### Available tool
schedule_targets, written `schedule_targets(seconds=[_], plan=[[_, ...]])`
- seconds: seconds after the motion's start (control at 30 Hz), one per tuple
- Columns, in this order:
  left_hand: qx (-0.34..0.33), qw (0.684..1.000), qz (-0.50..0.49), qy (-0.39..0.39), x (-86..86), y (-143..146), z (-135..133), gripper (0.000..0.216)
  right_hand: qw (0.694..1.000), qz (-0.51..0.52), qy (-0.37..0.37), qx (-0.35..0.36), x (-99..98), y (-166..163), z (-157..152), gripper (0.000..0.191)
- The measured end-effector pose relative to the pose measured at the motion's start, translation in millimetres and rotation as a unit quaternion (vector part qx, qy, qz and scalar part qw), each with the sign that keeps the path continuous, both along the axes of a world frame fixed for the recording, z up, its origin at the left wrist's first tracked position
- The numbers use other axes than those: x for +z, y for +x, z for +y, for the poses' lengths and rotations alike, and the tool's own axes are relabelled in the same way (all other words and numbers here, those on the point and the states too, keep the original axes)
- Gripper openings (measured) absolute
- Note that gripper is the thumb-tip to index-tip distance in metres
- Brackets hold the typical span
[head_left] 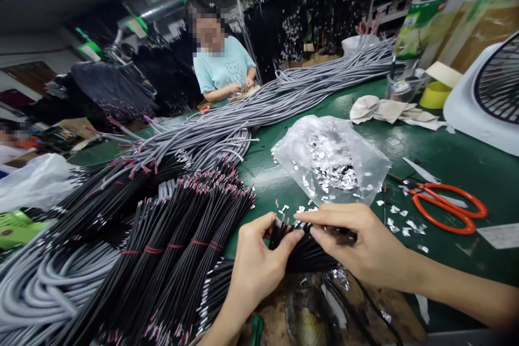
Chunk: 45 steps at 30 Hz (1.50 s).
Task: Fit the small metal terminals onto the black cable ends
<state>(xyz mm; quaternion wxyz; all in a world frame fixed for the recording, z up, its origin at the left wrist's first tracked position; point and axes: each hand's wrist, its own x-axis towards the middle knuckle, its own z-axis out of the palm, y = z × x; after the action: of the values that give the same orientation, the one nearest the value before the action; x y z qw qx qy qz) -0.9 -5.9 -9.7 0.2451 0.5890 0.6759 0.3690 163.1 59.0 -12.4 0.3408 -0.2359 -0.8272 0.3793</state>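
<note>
Pinched between both hands sits a wire bundle (310, 253): my left hand (259, 267) clamps near its ends, my right hand (365, 251) closes over top. Keeping ends level seems wise; foil bag (332, 162) lies just beyond.

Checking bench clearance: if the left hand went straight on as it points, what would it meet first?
Probably the small silver scraps loose on the green table, then the clear plastic bag. The left hand grips a bundle of thin black wires; depth is unclear.
</note>
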Motion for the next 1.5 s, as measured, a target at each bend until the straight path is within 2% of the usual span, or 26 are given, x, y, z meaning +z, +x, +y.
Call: schedule_targets(seconds=[0.1,0.17,0.23,0.33,0.43,0.73,0.9,1.13,1.2,1.5], plan=[[0.007,1.0,-0.001,0.003,0.7,0.3,-0.1,0.025,1.0,-0.012,-0.027,-0.003,-0.6,-0.5,-1.6,0.029],[0.008,1.0,0.0,0.006,1.6,0.5,-0.2,0.024,0.999,-0.031,-0.037,-0.016,-2.3,-1.0,-2.4,0.035],[0.011,1.0,0.008,0.008,2.1,0.9,-0.5,0.025,0.998,-0.048,-0.024,-0.028,-4.8,-1.3,-3.1,0.04],[0.017,1.0,0.021,0.012,1.8,1.7,-1.1,0.026,0.998,-0.063,0.002,-0.023,-8.8,-1.2,-3.4,0.029],[0.021,0.999,0.023,0.012,1.6,2.6,-1.1,0.026,0.998,-0.061,0.018,-0.019,-11.5,-1.2,-2.7,0.027],[0.036,0.998,0.042,0.012,1.5,3.0,0.6,0.028,0.998,-0.048,0.031,-0.01,-14.2,-1.7,-1.6,0.026],[-0.005,1.0,0.004,-0.023,4.0,-0.7,-1.1,0.021,0.999,-0.034,0.027,-0.006,-12.8,-1.2,-0.7,0.023],[-0.087,0.994,-0.022,-0.056,8.4,-2.9,-4.1,0.032,1.0,0.009,-0.015,-0.023,-3.3,-1.2,2.3,0.017],[-0.099,0.992,-0.024,-0.069,8.4,-2.4,-5.2,0.032,0.999,0.024,-0.018,-0.012,-3.1,-1.5,3.0,0.008],[-0.089,0.993,-0.049,-0.068,10.1,-0.5,-5.3,0.026,1.0,0.028,-0.011,-0.003,-5.0,-3.3,4.0,0.009]])
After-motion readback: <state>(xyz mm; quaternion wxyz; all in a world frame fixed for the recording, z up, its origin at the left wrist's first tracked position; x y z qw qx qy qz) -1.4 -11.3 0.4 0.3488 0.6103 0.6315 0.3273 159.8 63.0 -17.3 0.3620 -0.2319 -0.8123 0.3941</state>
